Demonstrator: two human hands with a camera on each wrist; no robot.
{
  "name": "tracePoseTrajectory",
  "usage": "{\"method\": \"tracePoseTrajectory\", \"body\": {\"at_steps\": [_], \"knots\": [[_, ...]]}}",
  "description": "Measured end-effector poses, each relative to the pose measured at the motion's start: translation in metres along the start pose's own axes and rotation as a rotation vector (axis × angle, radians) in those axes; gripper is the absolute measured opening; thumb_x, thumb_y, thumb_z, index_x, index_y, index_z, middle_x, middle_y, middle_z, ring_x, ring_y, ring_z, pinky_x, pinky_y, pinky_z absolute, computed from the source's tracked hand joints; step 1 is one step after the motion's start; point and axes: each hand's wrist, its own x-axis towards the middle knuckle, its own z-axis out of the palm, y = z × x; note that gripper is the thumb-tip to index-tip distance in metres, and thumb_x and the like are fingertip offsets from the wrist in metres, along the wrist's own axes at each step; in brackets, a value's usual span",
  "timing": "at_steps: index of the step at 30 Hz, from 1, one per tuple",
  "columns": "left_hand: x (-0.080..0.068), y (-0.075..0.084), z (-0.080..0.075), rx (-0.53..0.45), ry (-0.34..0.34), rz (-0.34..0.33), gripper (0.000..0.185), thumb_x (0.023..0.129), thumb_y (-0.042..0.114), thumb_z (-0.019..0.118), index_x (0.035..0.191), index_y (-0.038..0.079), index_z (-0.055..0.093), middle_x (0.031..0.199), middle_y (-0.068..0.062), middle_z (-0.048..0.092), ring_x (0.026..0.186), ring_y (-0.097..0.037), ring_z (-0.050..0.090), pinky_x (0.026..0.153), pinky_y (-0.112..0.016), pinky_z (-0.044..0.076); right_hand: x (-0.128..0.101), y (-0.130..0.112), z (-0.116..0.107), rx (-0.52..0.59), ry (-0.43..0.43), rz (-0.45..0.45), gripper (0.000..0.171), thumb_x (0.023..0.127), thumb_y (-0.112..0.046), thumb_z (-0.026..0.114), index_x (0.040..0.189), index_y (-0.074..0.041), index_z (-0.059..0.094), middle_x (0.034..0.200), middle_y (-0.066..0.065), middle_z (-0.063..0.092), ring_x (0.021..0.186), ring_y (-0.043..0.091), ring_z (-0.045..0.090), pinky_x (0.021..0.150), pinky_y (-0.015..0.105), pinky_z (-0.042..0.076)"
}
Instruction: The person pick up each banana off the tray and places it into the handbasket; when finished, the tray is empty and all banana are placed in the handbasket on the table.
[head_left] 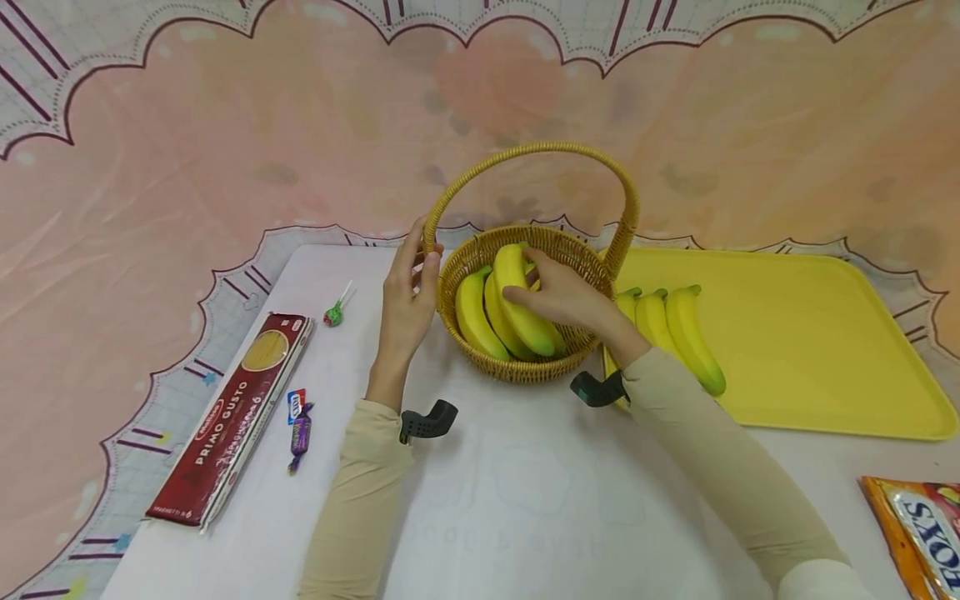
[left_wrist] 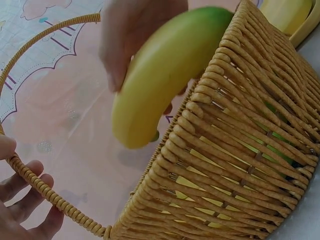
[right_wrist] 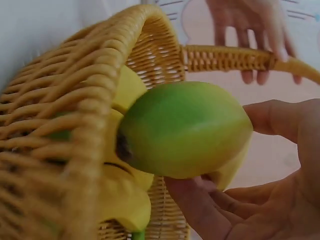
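Note:
A woven basket with a tall arched handle stands at the table's middle and holds several yellow bananas. My left hand holds the handle near its left base, thumb on one side and fingers on the other. My right hand grips a yellow-green banana over the basket, among the others. The right wrist view shows this banana's green end between thumb and fingers, just inside the rim. In the left wrist view the banana sticks out above the basket wall.
A yellow tray lies right of the basket, with a bunch of bananas on its left end. A red pasta box, a lollipop and wrapped candies lie at the left. An orange snack bag sits at the near right.

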Motion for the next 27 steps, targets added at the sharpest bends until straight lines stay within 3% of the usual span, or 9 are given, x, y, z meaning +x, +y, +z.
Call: {"method": "tracePoseTrajectory", "body": {"at_steps": [8,13,16,20,24,27], "knots": [[0.0,0.0,0.0,0.007,-0.003,0.004,0.044,0.1,0.011,0.043,0.144,0.006,0.037,0.119,-0.022,0.055,0.109,-0.031,0.055,0.094,-0.044,0.049,0.028,-0.021,0.011,-0.108,-0.128,0.021,0.088,0.091,-0.047,0.05,0.15,0.001,0.007,0.14,0.019,0.046,0.118,0.027,0.054,0.1,0.039,0.045],[0.001,-0.001,-0.001,0.003,-0.001,0.009,0.044,0.1,0.011,0.043,0.144,0.006,0.037,0.119,-0.022,0.055,0.109,-0.031,0.055,0.094,-0.045,0.049,0.039,-0.035,0.02,-0.094,-0.191,0.056,0.086,0.091,-0.043,0.052,0.149,0.002,0.008,0.123,0.017,0.055,0.087,0.023,0.063,0.078,0.035,0.054],[0.004,-0.016,0.001,-0.003,0.003,0.019,0.045,0.1,0.012,0.044,0.144,0.008,0.037,0.119,-0.021,0.055,0.109,-0.031,0.055,0.093,-0.045,0.05,0.046,-0.042,0.026,-0.118,-0.217,0.091,0.089,0.091,-0.043,0.051,0.15,0.002,0.002,0.132,0.021,0.051,0.094,0.024,0.063,0.085,0.036,0.053],[0.008,-0.037,0.004,-0.003,0.006,0.032,0.046,0.1,0.019,0.045,0.145,0.017,0.037,0.118,-0.016,0.057,0.109,-0.027,0.056,0.092,-0.043,0.05,0.05,-0.048,0.032,-0.17,-0.238,0.131,0.091,0.092,-0.046,0.05,0.15,0.001,-0.002,0.151,0.021,0.031,0.129,0.029,0.045,0.109,0.042,0.037],[0.008,-0.038,0.004,0.007,0.001,0.036,0.045,0.1,0.023,0.045,0.145,0.024,0.037,0.117,-0.013,0.058,0.11,-0.024,0.056,0.094,-0.042,0.05,0.053,-0.049,0.037,-0.208,-0.254,0.134,0.091,0.092,-0.048,0.049,0.15,0.001,-0.001,0.154,0.019,0.025,0.14,0.032,0.03,0.115,0.045,0.027],[0.009,-0.038,0.004,0.006,0.004,0.051,0.045,0.1,0.024,0.045,0.145,0.024,0.038,0.116,-0.013,0.058,0.109,-0.024,0.056,0.093,-0.042,0.05,0.055,-0.05,0.04,-0.239,-0.244,0.122,0.092,0.092,-0.051,0.048,0.15,0.001,-0.001,0.153,0.019,0.027,0.14,0.033,0.031,0.114,0.046,0.028]]}}
